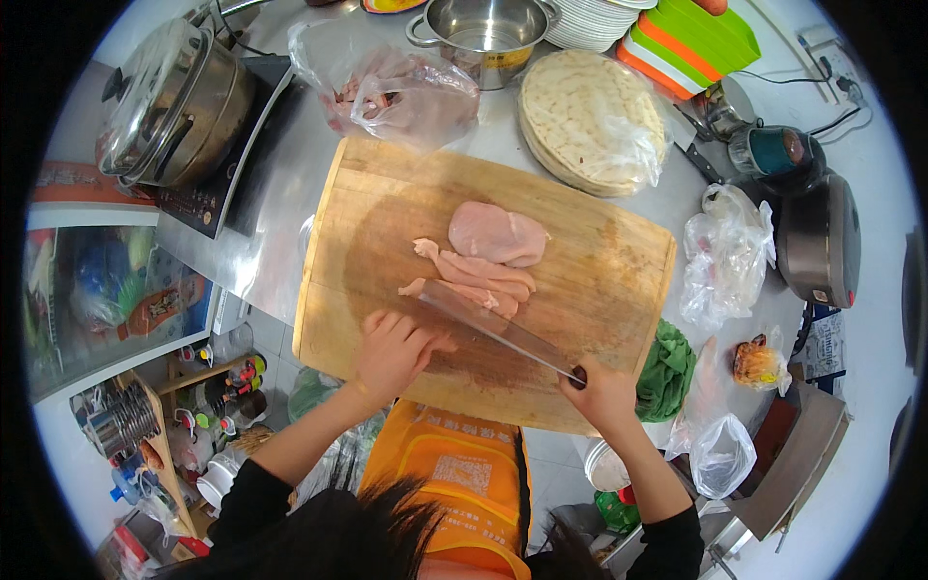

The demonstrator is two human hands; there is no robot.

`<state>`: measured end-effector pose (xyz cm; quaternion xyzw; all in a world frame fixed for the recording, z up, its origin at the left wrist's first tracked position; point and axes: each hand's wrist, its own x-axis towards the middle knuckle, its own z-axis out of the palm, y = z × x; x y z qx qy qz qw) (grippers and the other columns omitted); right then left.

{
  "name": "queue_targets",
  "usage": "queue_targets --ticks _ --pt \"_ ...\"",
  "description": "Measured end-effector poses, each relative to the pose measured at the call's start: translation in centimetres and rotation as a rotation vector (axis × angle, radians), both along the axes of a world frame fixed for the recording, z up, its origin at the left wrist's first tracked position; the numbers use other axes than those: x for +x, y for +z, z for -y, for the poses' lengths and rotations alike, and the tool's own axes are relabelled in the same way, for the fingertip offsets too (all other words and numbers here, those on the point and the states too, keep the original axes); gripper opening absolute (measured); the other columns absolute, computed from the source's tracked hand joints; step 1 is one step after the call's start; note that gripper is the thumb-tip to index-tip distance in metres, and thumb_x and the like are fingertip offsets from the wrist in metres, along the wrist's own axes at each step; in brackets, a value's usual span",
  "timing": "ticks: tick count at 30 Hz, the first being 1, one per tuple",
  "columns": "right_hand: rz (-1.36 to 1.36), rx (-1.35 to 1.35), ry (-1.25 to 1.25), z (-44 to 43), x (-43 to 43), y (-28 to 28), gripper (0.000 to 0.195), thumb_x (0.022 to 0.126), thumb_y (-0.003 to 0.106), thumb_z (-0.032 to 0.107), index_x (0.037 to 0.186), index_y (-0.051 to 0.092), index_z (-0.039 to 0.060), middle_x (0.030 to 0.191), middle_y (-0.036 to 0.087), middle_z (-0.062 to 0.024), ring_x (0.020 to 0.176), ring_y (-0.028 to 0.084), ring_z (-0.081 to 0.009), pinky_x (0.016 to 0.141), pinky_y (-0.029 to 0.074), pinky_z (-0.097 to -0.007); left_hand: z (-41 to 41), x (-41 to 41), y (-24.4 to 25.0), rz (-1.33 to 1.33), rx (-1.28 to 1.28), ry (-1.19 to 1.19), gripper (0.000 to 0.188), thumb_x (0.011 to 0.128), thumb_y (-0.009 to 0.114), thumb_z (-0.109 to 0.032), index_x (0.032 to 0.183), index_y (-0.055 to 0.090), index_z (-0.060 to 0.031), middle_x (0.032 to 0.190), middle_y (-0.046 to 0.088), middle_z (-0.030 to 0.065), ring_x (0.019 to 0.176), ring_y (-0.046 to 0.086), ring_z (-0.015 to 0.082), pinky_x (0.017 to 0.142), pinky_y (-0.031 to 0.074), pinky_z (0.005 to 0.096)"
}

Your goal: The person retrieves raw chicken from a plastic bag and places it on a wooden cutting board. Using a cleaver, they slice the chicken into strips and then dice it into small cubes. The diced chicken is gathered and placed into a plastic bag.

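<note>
My right hand [600,395] grips the dark handle of a broad-bladed kitchen knife [500,328]. Its blade points up and left, with its far end over a strip of raw meat [471,293], apparently chicken breast, hiding part of it. Just beyond lies another pale pink strip [482,270], and above that a thick, rounded piece of raw meat [499,233]. All rest on a wooden cutting board [594,239]. My left hand [397,353], fingers loosely bent and holding nothing visible, hovers over or rests on the board's near left part, left of the blade.
Behind the board are a plastic bag of raw meat [406,94], a steel pot [487,36] and stacked flatbreads [593,119]. A lidded pot [174,109] stands on an induction cooker [235,145] at left. A green cloth [665,371] and plastic bags [728,254] lie right.
</note>
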<state>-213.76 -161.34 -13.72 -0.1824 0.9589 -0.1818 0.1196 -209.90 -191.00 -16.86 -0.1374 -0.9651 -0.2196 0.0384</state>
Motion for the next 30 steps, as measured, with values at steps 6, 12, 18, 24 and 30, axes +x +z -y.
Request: queue_targets --ticks 6,12,18,24,30 --pt "0.092 -0.104 -0.357 -2.8 2.0 1.9 0.028 0.069 0.070 0.026 0.062 0.054 0.0045 0.051 0.055 -0.0082 0.044 0.055 -0.0234 0.042 0.042 -0.0306 -2.6 -5.8 -1.4 -0.020 0.011 0.036 0.024 0.069 0.067 -0.021 0.090 0.057 -0.0134 0.088 0.054 0.0028 0.090 0.049 0.0217 0.082 0.032 0.0381" --pt "0.211 -0.263 -0.709 -3.7 5.1 2.4 0.026 0.072 0.069 0.019 0.065 0.053 -0.0008 0.045 0.046 -0.0044 0.042 0.040 -0.0084 0.041 0.034 -0.0262 -1.0 -13.2 -4.5 -0.027 0.167 0.309 0.041 0.069 0.068 -0.020 0.104 0.053 -0.0049 0.095 0.055 0.0092 0.091 0.051 0.0290 0.080 0.038 0.0377" --pt "0.217 -0.407 -0.867 -3.9 7.7 0.7 0.026 0.073 0.069 0.017 0.065 0.052 -0.0008 0.044 0.044 -0.0033 0.042 0.037 -0.0071 0.040 0.031 -0.0257 -0.7 -17.5 -5.5 0.467 0.149 0.105 0.039 0.065 0.069 -0.017 0.096 0.053 0.0004 0.073 0.056 0.0122 0.064 0.055 0.0237 0.059 0.045 0.0329" --pt "0.224 -0.458 -0.937 -4.1 8.4 1.0 0.023 0.074 0.068 0.016 0.066 0.053 0.0000 0.045 0.040 0.0003 0.044 0.035 -0.0044 0.040 0.028 -0.0232 -4.5 -14.8 2.5 0.479 0.587 0.169 0.028 0.069 0.065 -0.013 0.088 0.050 0.0007 0.075 0.054 0.0077 0.069 0.053 0.0130 0.060 0.044 0.0283" --pt "0.194 -0.480 -0.945 -4.1 8.8 1.4 0.021 0.073 0.069 0.016 0.070 0.055 0.0001 0.047 0.040 0.0012 0.044 0.034 -0.0039 0.040 0.028 -0.0229 -5.2 -7.6 4.6 0.697 1.289 0.212 0.027 0.076 0.063 -0.013 0.096 0.050 -0.0008 0.079 0.054 0.0025 0.074 0.052 0.0096 0.063 0.045 0.0246"
